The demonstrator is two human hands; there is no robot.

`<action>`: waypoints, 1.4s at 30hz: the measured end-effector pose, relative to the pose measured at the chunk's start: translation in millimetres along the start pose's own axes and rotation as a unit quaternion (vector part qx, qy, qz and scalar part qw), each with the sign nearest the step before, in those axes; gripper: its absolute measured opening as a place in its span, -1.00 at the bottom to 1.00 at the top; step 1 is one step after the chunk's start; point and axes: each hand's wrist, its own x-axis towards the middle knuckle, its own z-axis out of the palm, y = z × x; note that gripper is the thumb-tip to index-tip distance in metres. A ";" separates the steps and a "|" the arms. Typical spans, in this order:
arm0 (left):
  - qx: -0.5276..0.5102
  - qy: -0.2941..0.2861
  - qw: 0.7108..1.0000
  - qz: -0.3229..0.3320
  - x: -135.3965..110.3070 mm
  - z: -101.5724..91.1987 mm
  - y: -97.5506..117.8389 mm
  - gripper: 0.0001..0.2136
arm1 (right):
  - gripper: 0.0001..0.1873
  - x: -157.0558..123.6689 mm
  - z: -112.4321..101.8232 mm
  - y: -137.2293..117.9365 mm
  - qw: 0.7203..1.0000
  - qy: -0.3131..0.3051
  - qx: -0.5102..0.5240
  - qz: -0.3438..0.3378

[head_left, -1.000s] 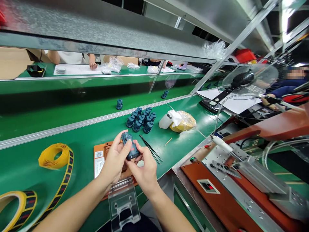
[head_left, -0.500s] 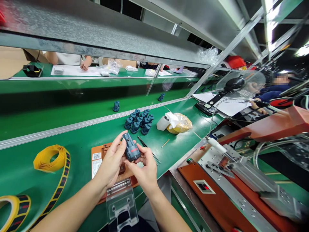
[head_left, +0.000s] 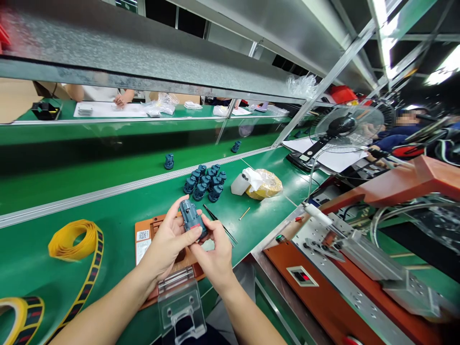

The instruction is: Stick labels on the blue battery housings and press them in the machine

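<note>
On the desk, blue casings stand grouped; over the fixture, we hold another casing, the fingers of our left hand curled round it, those of our right hand pinching its lower end.

Left hand and right hand ungloved, forearms bare as far as visible; dark clothing below, between them; grey fabric below right hand, possibly worn.

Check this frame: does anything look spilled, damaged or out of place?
Nothing stands out: no spill or damage shows. The left hand and right hand hold a blue part; similar parts stand clustered upright beyond.
</note>
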 end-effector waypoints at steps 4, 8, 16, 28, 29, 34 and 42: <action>0.026 -0.029 0.999 0.021 2.2 -6.6 -0.7 -0.16 | -0.45 1.4 -0.7 0.7 1.000 0.001 0.000 -0.005; 0.028 -0.048 0.998 0.015 3.4 -6.9 3.5 -0.15 | -0.48 3.1 -1.6 -0.1 1.000 0.007 -0.009 -0.003; 0.036 -0.005 0.998 0.044 -0.2 1.5 -0.6 -0.23 | -0.43 6.7 -4.5 -6.6 0.996 -0.009 -0.046 -0.073; 0.017 0.098 0.994 0.042 1.6 7.6 -4.7 -0.46 | -0.42 -1.4 5.1 -6.6 0.976 -0.019 -0.157 -0.151; 0.015 0.109 0.993 0.034 2.6 7.2 -4.0 -0.49 | -0.43 -2.6 6.7 -5.6 0.976 -0.017 -0.150 -0.154; -0.021 0.111 0.994 -0.006 4.4 2.1 5.6 -0.50 | -0.47 -4.5 13.2 -1.6 0.999 0.011 -0.037 -0.029; -0.047 0.107 0.993 -0.029 2.8 -4.8 13.7 -0.46 | -0.45 -2.4 21.9 -6.5 0.996 0.028 0.047 0.077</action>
